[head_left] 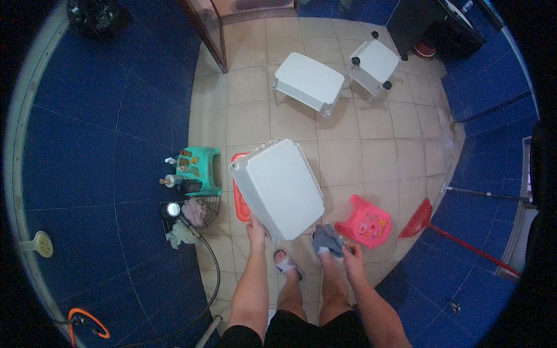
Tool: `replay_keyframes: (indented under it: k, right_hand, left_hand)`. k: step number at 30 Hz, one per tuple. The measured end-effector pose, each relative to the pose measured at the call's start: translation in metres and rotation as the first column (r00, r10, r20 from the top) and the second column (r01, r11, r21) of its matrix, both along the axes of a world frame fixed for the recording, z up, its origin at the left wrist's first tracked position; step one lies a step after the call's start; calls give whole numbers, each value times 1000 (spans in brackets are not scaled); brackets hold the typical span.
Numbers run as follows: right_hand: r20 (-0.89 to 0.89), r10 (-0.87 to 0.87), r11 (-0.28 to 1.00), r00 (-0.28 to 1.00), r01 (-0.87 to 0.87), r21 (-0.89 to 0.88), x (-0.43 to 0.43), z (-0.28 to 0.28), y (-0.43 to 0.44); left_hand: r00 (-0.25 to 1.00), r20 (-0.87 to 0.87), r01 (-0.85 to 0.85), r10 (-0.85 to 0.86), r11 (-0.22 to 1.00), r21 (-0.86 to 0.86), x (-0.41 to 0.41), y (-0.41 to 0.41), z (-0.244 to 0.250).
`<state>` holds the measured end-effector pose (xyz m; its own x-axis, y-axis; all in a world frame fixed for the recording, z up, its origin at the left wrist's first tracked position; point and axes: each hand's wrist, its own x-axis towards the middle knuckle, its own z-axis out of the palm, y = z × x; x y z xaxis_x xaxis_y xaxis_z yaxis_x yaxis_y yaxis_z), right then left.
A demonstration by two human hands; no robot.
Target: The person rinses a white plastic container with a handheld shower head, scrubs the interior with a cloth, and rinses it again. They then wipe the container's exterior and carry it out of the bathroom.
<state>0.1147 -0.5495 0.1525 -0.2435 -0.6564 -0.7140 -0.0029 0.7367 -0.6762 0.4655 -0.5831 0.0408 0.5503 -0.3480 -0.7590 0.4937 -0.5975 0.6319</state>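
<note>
A large white plastic bin (283, 191) is held tilted in front of me, its flat white face towards the camera. My left hand (256, 234) grips it by the lower left edge; part of the fingers is hidden. In my right hand (353, 256) is a grey cloth (328, 240), hanging apart from the bin above my right foot. Partly covered by the bin, an orange-red plastic stool or basin (240, 204) stands on the floor. A pink plastic stool (370, 222) with a printed seat is close to my right hand.
Two more white bins, one plain (310, 78) and one with black casters (375, 61), sit farther off on the tiles. Bottles crowd a green stool (209, 169) at left, beside a wire rack (211, 209) and shower hose (213, 256). A red broom (417, 219) leans at right.
</note>
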Motion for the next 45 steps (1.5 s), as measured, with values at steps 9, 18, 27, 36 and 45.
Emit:
replay_keyframes:
  k: [9, 18, 27, 36, 45]
  right_hand:
    - [-73, 106, 994, 992, -108, -25, 19, 3, -1]
    - [-48, 114, 987, 992, -119, -106, 9, 16, -5]
    - [-90, 124, 986, 988, -133, -104, -7, -9, 8]
    - [-89, 117, 991, 989, -122, -52, -9, -2, 22]
    - [-82, 203, 978, 976, -207, -36, 11, 6, 9]
  left_hand:
    - [982, -14, -185, 190, 939, -290, -30, -34, 67]
    - [894, -352, -387, 277, 874, -295, 8, 30, 20]
    - [873, -435, -420, 221, 794, -439, 18, 38, 12]
    - [913, -370, -310, 171, 880, -360, 26, 36, 16]
    - [869, -453, -389, 202, 844, -370, 15, 19, 11]
